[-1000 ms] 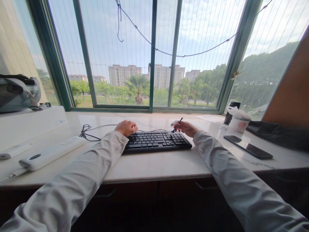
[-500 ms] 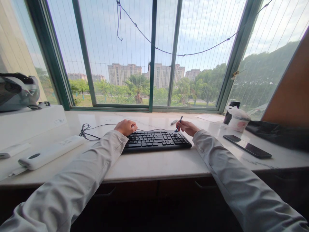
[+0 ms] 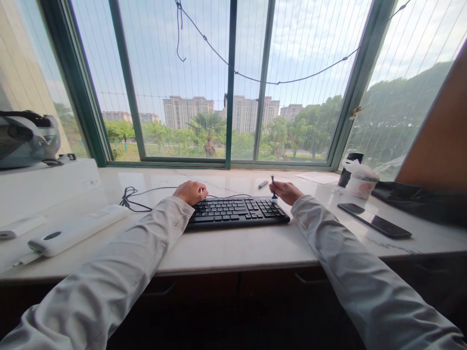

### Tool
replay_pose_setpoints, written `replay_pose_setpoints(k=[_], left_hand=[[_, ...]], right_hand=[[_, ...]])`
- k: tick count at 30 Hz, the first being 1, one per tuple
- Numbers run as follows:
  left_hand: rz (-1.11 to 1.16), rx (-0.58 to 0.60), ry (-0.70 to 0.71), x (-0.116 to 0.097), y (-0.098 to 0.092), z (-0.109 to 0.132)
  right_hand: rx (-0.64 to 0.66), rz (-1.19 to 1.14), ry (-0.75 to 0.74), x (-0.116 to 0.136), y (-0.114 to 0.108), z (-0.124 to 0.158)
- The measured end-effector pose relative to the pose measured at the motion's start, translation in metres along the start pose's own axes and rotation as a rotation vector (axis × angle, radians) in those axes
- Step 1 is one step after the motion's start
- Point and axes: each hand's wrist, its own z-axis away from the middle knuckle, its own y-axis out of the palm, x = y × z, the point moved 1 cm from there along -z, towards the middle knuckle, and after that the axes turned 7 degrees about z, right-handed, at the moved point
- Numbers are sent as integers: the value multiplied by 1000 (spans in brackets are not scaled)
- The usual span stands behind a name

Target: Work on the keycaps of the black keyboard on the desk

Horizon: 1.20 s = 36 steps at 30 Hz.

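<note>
A black keyboard [image 3: 233, 217] lies on the white marble-like counter. My left hand [image 3: 191, 192] is closed with curled fingers at its upper left corner, gripping that end. Pinched upright in my right hand [image 3: 287, 192] is a small dark blue cleaning brush [image 3: 273, 187]. Its pale bristles point down onto the number pad keys at the keyboard's right end. Just left of the brush, behind the keyboard, a small silvery stick-like object [image 3: 262, 184] lies on the counter; its kind is unclear.
A bundled black cable [image 3: 129, 198] and a long white power strip-like device [image 3: 78, 229] lie left, before a white box [image 3: 47, 187]. On the right are a phone [image 3: 374, 220], a plastic-bagged cup [image 3: 361, 182] and a dark bottle [image 3: 348, 169]. Windows [image 3: 229, 82] stand behind.
The brush has shifted slightly right over the number pad and turned from a tilt to nearly upright. My left hand and the keyboard have stayed in place.
</note>
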Motion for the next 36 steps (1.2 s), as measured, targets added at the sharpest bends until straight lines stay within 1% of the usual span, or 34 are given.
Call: replay_pose_setpoints(k=[3, 6, 9, 13, 15, 18, 22, 29, 33, 36], left_hand=[[8, -3, 2, 0, 0, 0], [8, -1, -4, 1, 0, 0], [10, -6, 4, 1, 0, 0], [5, -3, 13, 1, 1, -1], [1, -7, 13, 2, 2, -1], [2, -5, 14, 3, 2, -2], [-5, -8, 13, 3, 2, -2], [-9, 0, 17, 2, 2, -1], [-12, 12, 22, 2, 2, -1], [-11, 19, 25, 1, 2, -1]], right_hand=[[-9, 156, 54, -5, -2, 2], [-44, 220, 117, -6, -5, 3], [-102, 191, 155, -3, -7, 2], [-175, 84, 180, 2, -8, -1], [-190, 14, 207, 3, -7, -2], [-177, -83, 240, 1, -5, -3], [-174, -101, 226, -2, -4, -3], [-102, -226, 251, -3, 1, -2], [-81, -285, 233, -5, 6, -3], [-63, -276, 200, -4, 6, -3]])
